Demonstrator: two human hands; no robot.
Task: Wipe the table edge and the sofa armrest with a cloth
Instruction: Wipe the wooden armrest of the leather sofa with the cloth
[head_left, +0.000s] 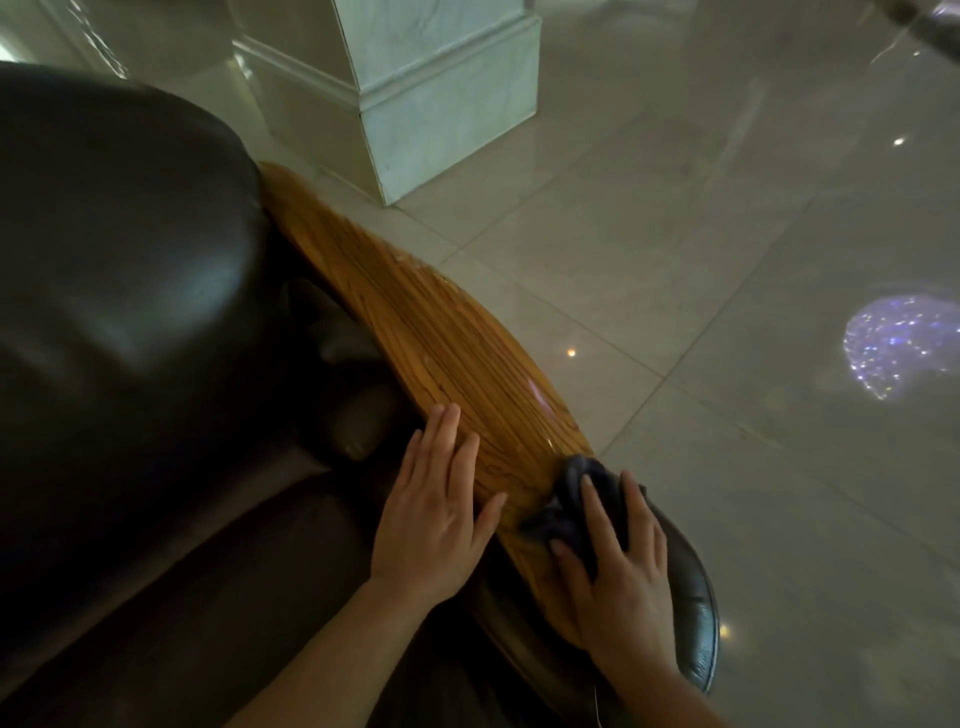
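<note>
A long wooden armrest (415, 322) with a glossy striped grain runs diagonally from upper left to lower right along the side of a dark leather sofa (119, 291). My right hand (618, 561) presses a dark grey cloth (566, 504) flat onto the near end of the wood, fingers spread over the bunched fabric. My left hand (441, 504) rests flat on the inner edge of the armrest, fingers together and pointing away, holding nothing. No table is in view.
A dark leather pad (696, 618) wraps the armrest's near outer end. A white marble column base (415, 98) stands on the floor beyond the armrest's far end. Glossy pale floor tiles (727, 260) with light reflections fill the right side.
</note>
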